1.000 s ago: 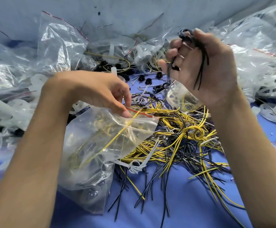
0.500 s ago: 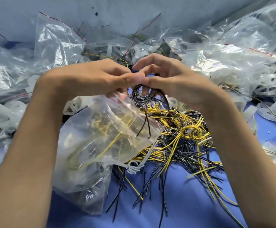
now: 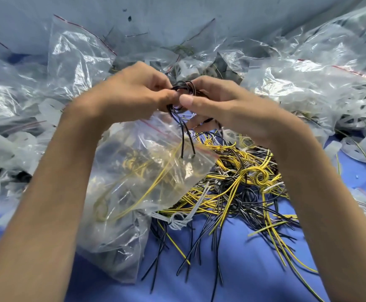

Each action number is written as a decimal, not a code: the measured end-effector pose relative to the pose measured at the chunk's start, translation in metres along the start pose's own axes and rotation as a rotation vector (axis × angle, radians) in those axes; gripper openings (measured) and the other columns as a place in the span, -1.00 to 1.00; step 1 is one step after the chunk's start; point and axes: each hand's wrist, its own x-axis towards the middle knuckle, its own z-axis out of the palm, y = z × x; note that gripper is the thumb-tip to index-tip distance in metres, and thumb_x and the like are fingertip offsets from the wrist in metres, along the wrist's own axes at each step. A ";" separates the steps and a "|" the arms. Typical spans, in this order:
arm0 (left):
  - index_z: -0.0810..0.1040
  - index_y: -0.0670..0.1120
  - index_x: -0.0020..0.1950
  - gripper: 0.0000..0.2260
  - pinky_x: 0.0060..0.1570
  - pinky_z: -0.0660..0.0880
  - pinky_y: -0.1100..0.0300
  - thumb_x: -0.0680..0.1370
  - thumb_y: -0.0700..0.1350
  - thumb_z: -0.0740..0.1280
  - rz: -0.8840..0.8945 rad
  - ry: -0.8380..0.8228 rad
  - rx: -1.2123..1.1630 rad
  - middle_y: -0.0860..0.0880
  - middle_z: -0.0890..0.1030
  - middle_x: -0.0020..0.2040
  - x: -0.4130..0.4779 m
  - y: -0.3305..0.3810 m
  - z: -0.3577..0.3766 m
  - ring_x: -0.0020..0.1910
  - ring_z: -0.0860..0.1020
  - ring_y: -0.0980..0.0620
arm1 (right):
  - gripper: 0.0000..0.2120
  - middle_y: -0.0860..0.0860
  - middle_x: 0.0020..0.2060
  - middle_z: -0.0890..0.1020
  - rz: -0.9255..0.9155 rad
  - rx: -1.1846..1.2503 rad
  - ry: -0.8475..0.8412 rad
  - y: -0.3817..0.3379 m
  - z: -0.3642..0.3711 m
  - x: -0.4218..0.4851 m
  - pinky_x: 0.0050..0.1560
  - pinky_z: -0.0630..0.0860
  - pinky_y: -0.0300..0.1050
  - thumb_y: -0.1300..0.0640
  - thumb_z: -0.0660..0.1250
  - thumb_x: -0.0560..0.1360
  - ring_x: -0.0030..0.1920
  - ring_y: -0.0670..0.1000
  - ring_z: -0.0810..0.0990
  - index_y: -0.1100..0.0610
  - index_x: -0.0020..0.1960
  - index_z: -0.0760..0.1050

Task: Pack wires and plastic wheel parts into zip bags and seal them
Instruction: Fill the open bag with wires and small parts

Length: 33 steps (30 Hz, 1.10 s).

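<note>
1. Left hand (image 3: 134, 94) and right hand (image 3: 228, 110) both pinch a black wire coil (image 3: 183, 88), dead centre.
2. The coil's ends dangle onto the zip bag (image 3: 138, 182) just below, which has yellow wire inside.
3. Loose wire pile (image 3: 243, 182) sits at lower right.

- No text, label, brand, number or sign can be read, whether on the bags (image 3: 134, 182), the wires (image 3: 238, 177) or the table (image 3: 243, 275)
</note>
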 end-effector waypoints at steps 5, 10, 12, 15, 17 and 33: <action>0.62 -0.15 -0.16 -0.73 -0.49 0.31 0.33 0.50 0.06 0.35 -0.032 -0.020 -0.040 -0.27 0.62 -0.19 0.001 -0.001 -0.001 -0.47 0.35 0.15 | -0.81 -0.07 -0.41 0.44 -0.025 -0.062 0.162 -0.004 0.005 0.004 -0.35 0.43 -0.31 0.10 0.18 0.61 -0.42 -0.13 0.40 0.13 -0.08 0.51; 0.70 -0.05 -0.18 -0.71 -0.51 0.27 0.42 0.47 0.14 0.34 -0.036 -0.138 -0.077 -0.25 0.56 -0.29 -0.002 0.002 0.000 -0.41 0.31 0.09 | -0.78 -0.07 -0.46 0.35 -0.061 0.094 0.312 -0.003 0.000 0.003 -0.44 0.23 -0.33 0.16 0.18 0.61 -0.46 -0.16 0.28 0.24 -0.01 0.56; 0.70 -0.07 -0.20 -0.77 -0.56 0.23 0.46 0.50 0.04 0.36 -0.025 -0.124 -0.108 -0.01 0.47 -0.48 -0.002 0.005 -0.001 -0.51 0.27 0.18 | -0.80 -0.06 -0.44 0.37 -0.068 0.087 0.323 -0.002 -0.001 0.002 -0.44 0.18 -0.31 0.15 0.20 0.60 -0.47 -0.17 0.28 0.20 -0.03 0.57; 0.69 -0.08 -0.24 -0.79 -0.62 0.18 0.47 0.52 -0.02 0.36 -0.030 -0.106 -0.077 0.14 0.33 -0.60 -0.002 0.006 -0.002 -0.60 0.24 0.20 | -0.74 -0.07 -0.44 0.37 -0.055 0.057 0.335 0.001 -0.007 0.002 -0.46 0.13 -0.32 0.12 0.21 0.59 -0.47 -0.17 0.24 0.28 -0.02 0.58; 0.67 -0.04 -0.31 -0.77 -0.62 0.17 0.45 0.50 0.01 0.38 -0.034 -0.137 -0.043 0.12 0.28 -0.61 -0.003 0.004 -0.003 -0.60 0.21 0.18 | -0.68 -0.07 -0.44 0.38 -0.022 0.006 0.311 0.005 -0.014 0.001 -0.45 0.13 -0.31 0.10 0.23 0.59 -0.44 -0.15 0.24 0.38 0.00 0.55; 0.69 -0.07 -0.29 -0.77 -0.64 0.19 0.42 0.48 0.03 0.41 -0.137 -0.002 -0.040 0.05 0.47 -0.54 0.005 0.006 0.018 -0.62 0.25 0.19 | -0.45 0.01 -0.25 0.71 0.201 0.055 0.122 0.003 -0.004 0.005 -0.19 0.63 -0.23 -0.18 -0.01 0.61 -0.22 -0.09 0.69 0.20 -0.01 0.59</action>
